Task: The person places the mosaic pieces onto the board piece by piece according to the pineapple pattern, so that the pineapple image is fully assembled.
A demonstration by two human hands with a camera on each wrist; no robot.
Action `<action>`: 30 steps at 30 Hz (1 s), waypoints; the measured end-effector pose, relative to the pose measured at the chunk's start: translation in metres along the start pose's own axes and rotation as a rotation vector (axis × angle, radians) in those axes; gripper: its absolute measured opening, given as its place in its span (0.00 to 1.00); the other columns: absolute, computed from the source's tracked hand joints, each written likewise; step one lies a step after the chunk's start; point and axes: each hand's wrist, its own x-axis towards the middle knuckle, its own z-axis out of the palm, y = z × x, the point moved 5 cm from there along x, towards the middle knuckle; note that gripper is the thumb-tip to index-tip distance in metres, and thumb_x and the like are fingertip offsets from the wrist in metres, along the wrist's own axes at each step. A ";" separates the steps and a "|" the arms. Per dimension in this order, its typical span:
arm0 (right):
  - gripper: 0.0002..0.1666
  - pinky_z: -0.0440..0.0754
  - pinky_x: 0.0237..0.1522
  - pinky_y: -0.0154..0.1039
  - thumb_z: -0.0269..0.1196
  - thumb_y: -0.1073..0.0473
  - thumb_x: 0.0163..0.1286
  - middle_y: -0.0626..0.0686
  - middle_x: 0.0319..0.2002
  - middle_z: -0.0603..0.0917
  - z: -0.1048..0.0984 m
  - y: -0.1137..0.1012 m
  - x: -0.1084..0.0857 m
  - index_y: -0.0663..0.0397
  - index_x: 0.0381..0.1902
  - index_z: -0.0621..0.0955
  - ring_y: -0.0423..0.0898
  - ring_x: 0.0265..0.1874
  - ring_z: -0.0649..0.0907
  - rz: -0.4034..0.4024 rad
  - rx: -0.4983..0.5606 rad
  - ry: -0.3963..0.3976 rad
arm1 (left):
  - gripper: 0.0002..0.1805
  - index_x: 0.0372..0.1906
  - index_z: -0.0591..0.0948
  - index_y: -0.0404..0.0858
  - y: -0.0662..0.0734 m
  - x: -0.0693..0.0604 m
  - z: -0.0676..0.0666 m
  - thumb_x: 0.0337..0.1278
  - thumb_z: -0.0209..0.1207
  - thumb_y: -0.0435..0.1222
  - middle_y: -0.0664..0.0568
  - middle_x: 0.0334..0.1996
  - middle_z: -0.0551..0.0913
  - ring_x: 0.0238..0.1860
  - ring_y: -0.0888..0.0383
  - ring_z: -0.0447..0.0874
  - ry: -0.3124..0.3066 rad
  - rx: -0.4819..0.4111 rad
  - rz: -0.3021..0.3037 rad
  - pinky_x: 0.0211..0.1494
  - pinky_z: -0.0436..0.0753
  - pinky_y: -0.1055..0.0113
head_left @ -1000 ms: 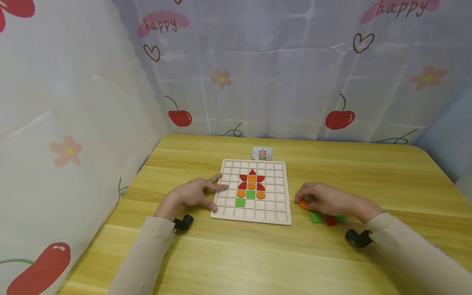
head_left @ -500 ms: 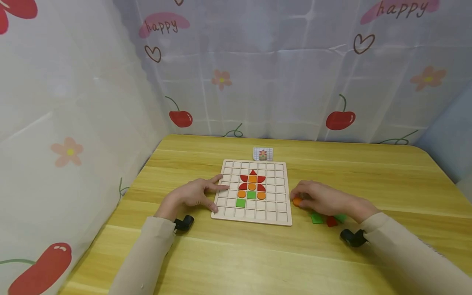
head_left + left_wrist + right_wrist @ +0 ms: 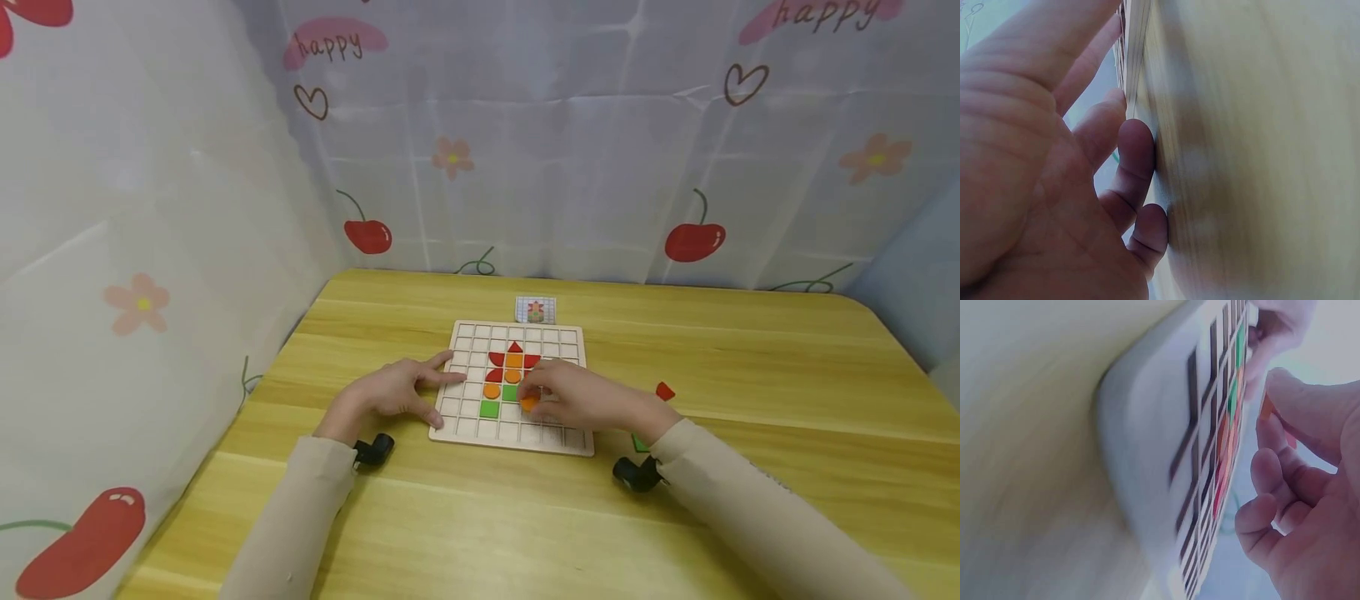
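A wooden grid board (image 3: 465,433) bears red, orange and green flat pieces, with a red triangle (image 3: 515,347) at the top of the figure. My left hand (image 3: 393,390), fingers spread, rests on its left edge; in the left wrist view the fingers (image 3: 1135,153) lie along the board's side. Over the board, right of the green square (image 3: 511,392), my right hand (image 3: 585,396) pinches an orange round piece (image 3: 529,404) between thumb and fingers. In the right wrist view this orange piece (image 3: 1265,406) appears edge-on, clear of the board, with a bit of red behind the fingers.
A small printed card (image 3: 536,310) showing a similar figure lies beyond the board. On the table (image 3: 480,517) to the right are a red piece (image 3: 665,391) and a green piece (image 3: 640,443), partly hidden by my right wrist. A patterned curtain hangs behind.
My right hand has moved left from the loose pieces to over the board, carrying the orange round piece. The red piece beyond my right wrist is now uncovered. My left hand stays put.
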 end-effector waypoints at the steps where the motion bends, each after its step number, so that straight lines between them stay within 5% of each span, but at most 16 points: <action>1: 0.11 0.79 0.56 0.45 0.68 0.55 0.73 0.43 0.46 0.83 0.001 -0.005 0.004 0.48 0.51 0.86 0.45 0.47 0.79 -0.025 -0.010 0.000 | 0.41 0.68 0.78 0.64 0.001 0.000 0.000 0.44 0.78 0.43 0.64 0.84 0.49 0.85 0.48 0.41 -0.002 0.008 0.001 0.84 0.47 0.44; 5: 0.10 0.77 0.54 0.45 0.67 0.58 0.73 0.47 0.43 0.84 0.008 -0.018 0.016 0.53 0.49 0.86 0.46 0.44 0.77 -0.088 -0.043 -0.002 | 0.41 0.69 0.78 0.64 0.002 0.000 -0.001 0.45 0.78 0.44 0.62 0.84 0.49 0.85 0.47 0.41 -0.008 0.024 0.006 0.84 0.47 0.42; 16: 0.02 0.80 0.48 0.41 0.68 0.60 0.72 0.45 0.38 0.83 0.015 -0.021 0.019 0.50 0.39 0.87 0.41 0.39 0.78 -0.107 -0.095 0.065 | 0.40 0.67 0.78 0.66 0.000 0.000 -0.001 0.44 0.78 0.44 0.66 0.83 0.50 0.85 0.50 0.41 0.007 0.015 0.002 0.84 0.48 0.44; 30: 0.08 0.81 0.45 0.37 0.66 0.62 0.73 0.43 0.43 0.86 -0.026 0.014 -0.040 0.48 0.46 0.89 0.41 0.39 0.79 0.051 0.051 0.004 | 0.40 0.68 0.78 0.64 0.000 -0.001 0.001 0.45 0.78 0.42 0.67 0.83 0.50 0.85 0.50 0.41 0.011 -0.002 -0.006 0.84 0.49 0.45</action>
